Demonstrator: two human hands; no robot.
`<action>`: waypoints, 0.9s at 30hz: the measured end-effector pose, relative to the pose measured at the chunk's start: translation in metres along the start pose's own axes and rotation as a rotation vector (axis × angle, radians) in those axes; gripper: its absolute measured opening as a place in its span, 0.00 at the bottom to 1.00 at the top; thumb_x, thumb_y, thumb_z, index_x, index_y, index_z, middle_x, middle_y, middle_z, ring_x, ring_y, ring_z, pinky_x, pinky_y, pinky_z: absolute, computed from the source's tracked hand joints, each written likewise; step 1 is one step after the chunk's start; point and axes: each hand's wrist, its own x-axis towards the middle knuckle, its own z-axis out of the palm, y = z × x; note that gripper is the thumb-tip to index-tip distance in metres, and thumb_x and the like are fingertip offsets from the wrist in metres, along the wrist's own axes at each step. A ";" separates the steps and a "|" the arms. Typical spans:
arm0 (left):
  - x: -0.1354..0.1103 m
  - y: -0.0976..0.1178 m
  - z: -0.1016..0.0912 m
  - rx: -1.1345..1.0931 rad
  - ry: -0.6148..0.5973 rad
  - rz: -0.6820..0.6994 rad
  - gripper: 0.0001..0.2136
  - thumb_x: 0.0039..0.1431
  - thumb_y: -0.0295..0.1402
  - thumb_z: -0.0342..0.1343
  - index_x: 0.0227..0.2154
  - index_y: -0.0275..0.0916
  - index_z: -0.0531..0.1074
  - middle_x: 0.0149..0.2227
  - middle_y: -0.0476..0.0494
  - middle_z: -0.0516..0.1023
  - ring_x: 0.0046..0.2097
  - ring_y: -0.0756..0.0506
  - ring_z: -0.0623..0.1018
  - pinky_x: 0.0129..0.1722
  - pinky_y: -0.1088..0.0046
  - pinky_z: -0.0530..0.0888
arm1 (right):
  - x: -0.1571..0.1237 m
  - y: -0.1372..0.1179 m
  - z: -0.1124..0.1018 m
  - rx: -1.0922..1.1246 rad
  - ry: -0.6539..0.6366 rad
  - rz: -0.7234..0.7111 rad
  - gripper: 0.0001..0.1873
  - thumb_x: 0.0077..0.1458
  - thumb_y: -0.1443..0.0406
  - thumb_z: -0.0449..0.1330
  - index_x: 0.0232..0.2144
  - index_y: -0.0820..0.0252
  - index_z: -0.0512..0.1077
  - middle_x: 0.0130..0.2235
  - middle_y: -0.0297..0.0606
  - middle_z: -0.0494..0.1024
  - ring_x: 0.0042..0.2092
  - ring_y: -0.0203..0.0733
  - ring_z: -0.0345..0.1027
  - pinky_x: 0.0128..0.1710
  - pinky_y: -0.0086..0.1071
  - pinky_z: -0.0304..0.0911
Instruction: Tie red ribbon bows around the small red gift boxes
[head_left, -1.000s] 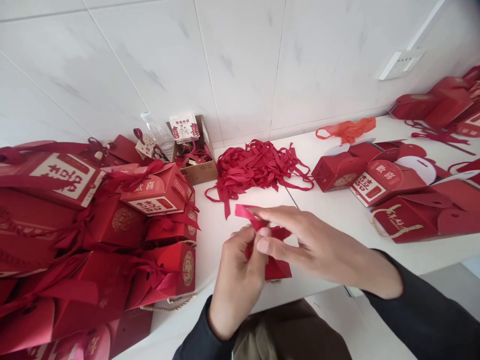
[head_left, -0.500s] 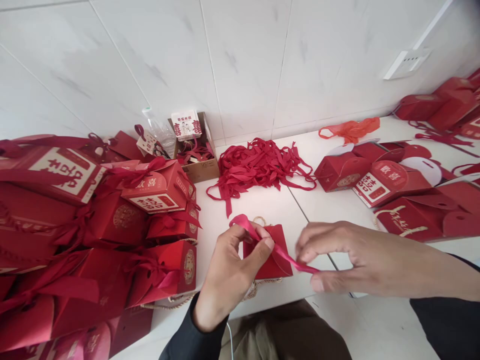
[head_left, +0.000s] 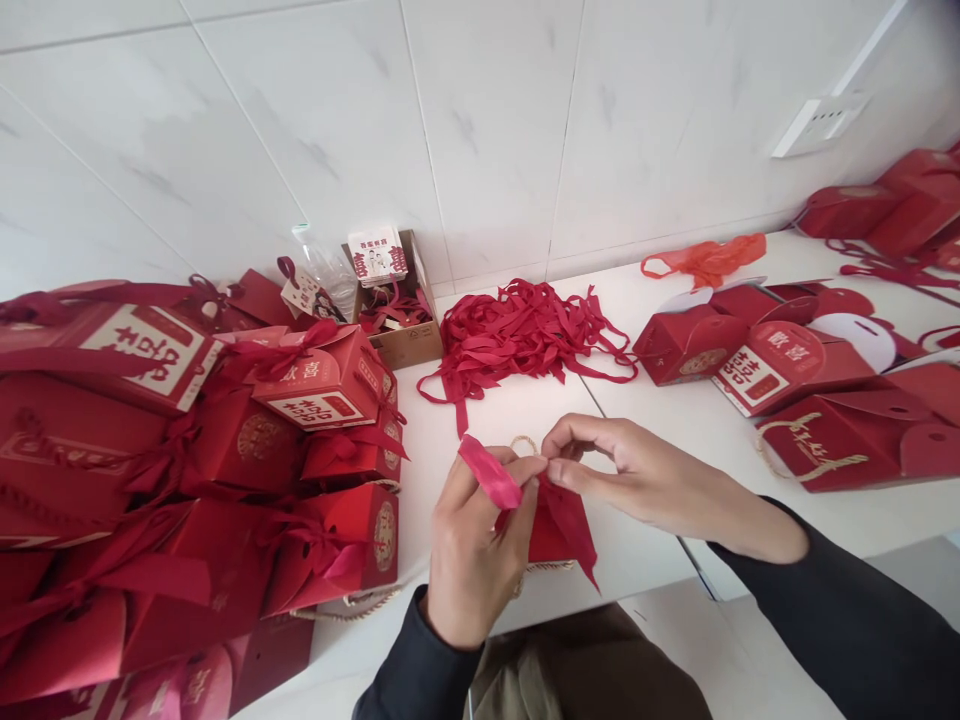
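A small red gift box [head_left: 553, 538] with gold rope handles sits on the white table in front of me, partly covered by my hands. My left hand [head_left: 480, 540] is closed on a red ribbon [head_left: 491, 474], which loops up over its fingers. Close against it, my right hand [head_left: 611, 465] pinches the same ribbon between thumb and forefinger just above the box. One ribbon tail hangs down over the box's right side. The exact spot where the fingertips meet hides part of the ribbon.
Finished-looking red boxes with bows [head_left: 322, 380] are stacked on the left. Behind lies a heap of red ribbons [head_left: 529, 335], beside a cardboard box [head_left: 409, 342] holding printed cards. More red boxes [head_left: 780, 365] and an orange plastic bag [head_left: 705, 262] lie on the right.
My right hand has moved left, from the ribbon's stretched-out end to beside my left fingertips. The ribbon tail now drapes down over the box, and a loop stands at my left hand.
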 end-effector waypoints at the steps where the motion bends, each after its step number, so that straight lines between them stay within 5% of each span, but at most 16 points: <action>1: -0.001 0.000 0.000 -0.018 -0.006 -0.023 0.12 0.64 0.22 0.61 0.47 0.43 0.79 0.43 0.44 0.80 0.45 0.48 0.80 0.48 0.73 0.78 | -0.001 0.000 -0.001 -0.002 0.024 -0.006 0.11 0.67 0.55 0.59 0.40 0.53 0.75 0.43 0.34 0.80 0.45 0.44 0.72 0.46 0.37 0.64; 11: -0.042 0.006 -0.015 0.067 -0.031 -0.261 0.14 0.67 0.29 0.58 0.52 0.47 0.81 0.44 0.43 0.81 0.47 0.44 0.81 0.46 0.69 0.79 | -0.034 0.009 -0.016 -0.364 0.271 0.018 0.13 0.68 0.51 0.55 0.39 0.49 0.74 0.33 0.34 0.77 0.29 0.40 0.65 0.25 0.33 0.57; 19: -0.046 0.017 -0.028 -0.252 -0.017 -0.815 0.12 0.67 0.45 0.59 0.43 0.47 0.83 0.42 0.44 0.82 0.46 0.44 0.81 0.46 0.71 0.78 | -0.050 0.045 -0.017 -0.526 0.315 -0.011 0.13 0.69 0.52 0.54 0.38 0.48 0.74 0.40 0.38 0.78 0.39 0.47 0.72 0.37 0.39 0.65; 27: -0.040 0.012 -0.026 -0.267 0.008 -0.937 0.20 0.65 0.53 0.57 0.38 0.41 0.82 0.32 0.45 0.77 0.38 0.45 0.76 0.41 0.71 0.75 | -0.049 0.054 -0.018 -0.492 0.386 0.050 0.15 0.69 0.51 0.53 0.38 0.49 0.73 0.44 0.43 0.76 0.46 0.52 0.71 0.39 0.42 0.67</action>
